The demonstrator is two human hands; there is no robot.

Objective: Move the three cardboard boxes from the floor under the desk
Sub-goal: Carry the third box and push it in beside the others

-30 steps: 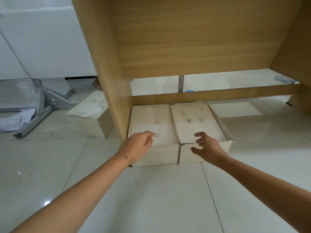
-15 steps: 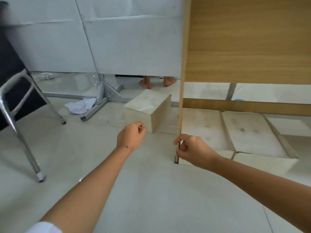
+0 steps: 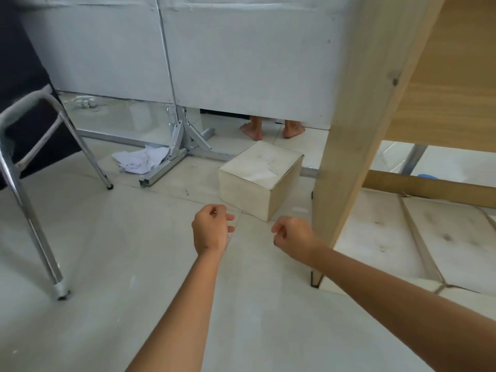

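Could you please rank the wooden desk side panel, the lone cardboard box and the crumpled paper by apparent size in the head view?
1. Desk side panel
2. Cardboard box
3. Crumpled paper, though it lies farther away.

A pale tiled floor [image 3: 112,264] is seen. One cardboard box [image 3: 259,178] is set on it just left of the desk's side panel [image 3: 357,146], and two more boxes [image 3: 418,237] are laid side by side under the desk. Crumpled paper [image 3: 139,159] is left beside a metal stand foot [image 3: 171,162].
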